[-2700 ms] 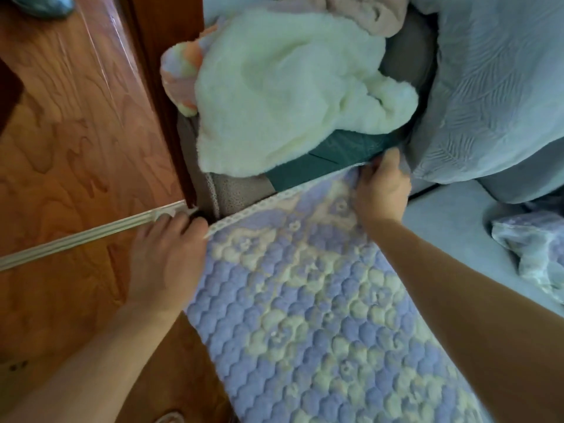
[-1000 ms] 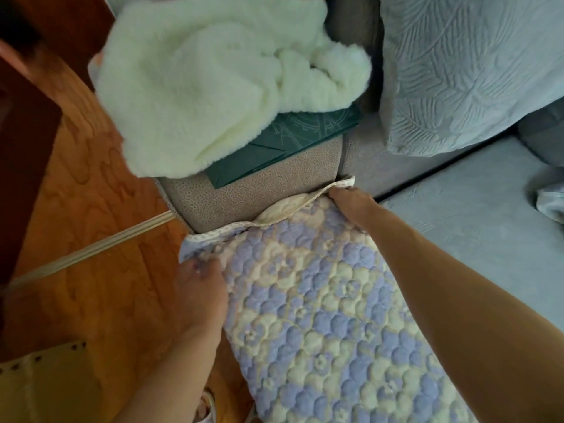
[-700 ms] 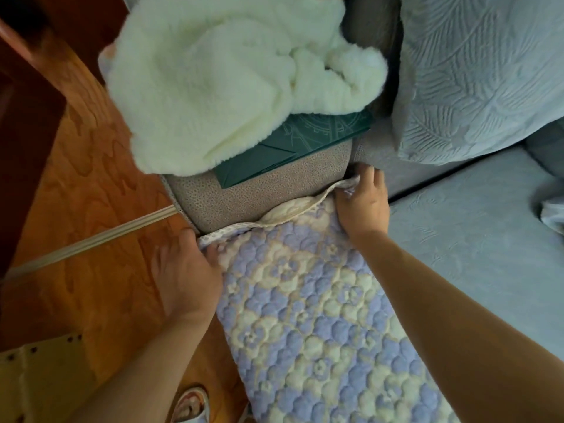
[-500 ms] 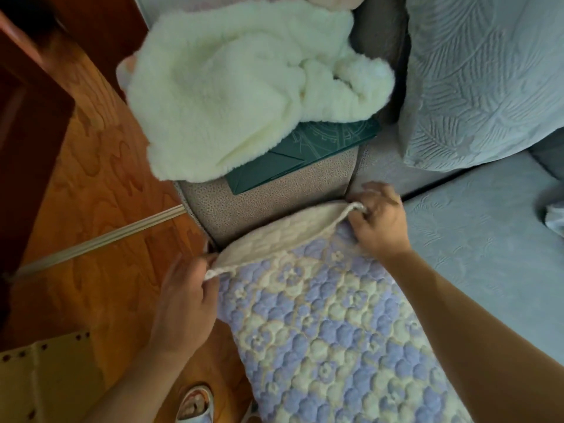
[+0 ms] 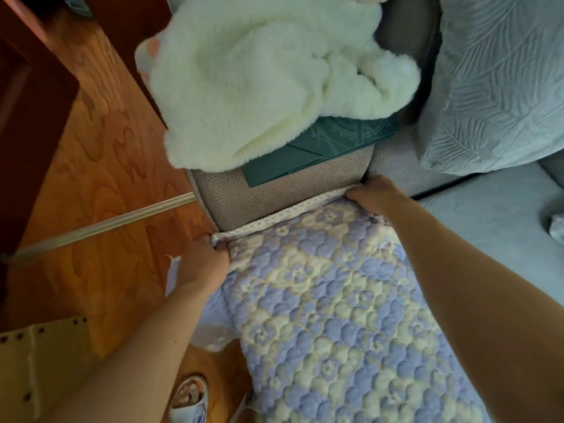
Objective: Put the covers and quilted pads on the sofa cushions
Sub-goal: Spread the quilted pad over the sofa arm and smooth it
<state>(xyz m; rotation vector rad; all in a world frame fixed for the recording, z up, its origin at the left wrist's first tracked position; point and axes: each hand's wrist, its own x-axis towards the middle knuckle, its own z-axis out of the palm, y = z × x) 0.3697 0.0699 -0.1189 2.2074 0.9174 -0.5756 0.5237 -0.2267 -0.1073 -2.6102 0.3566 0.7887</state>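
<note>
Flattening the quilted pad against the armrest, you've dropped the edge lifted a moment ago; your left hand and right hand seemingly pinch its corners, so it's nearly seated.

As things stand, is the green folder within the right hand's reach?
Probably yes: the right hand grips the quilted pad beside the armrest; the green folder's near corner lies uncovered, the white fleece covering the rest.

The fingertips of the left hand and the right hand are tucked under the quilted pad, so neither grip shows. A white fleece blanket hides most of the green folder beyond the pad, and the pad's near end runs off the bottom edge.
</note>
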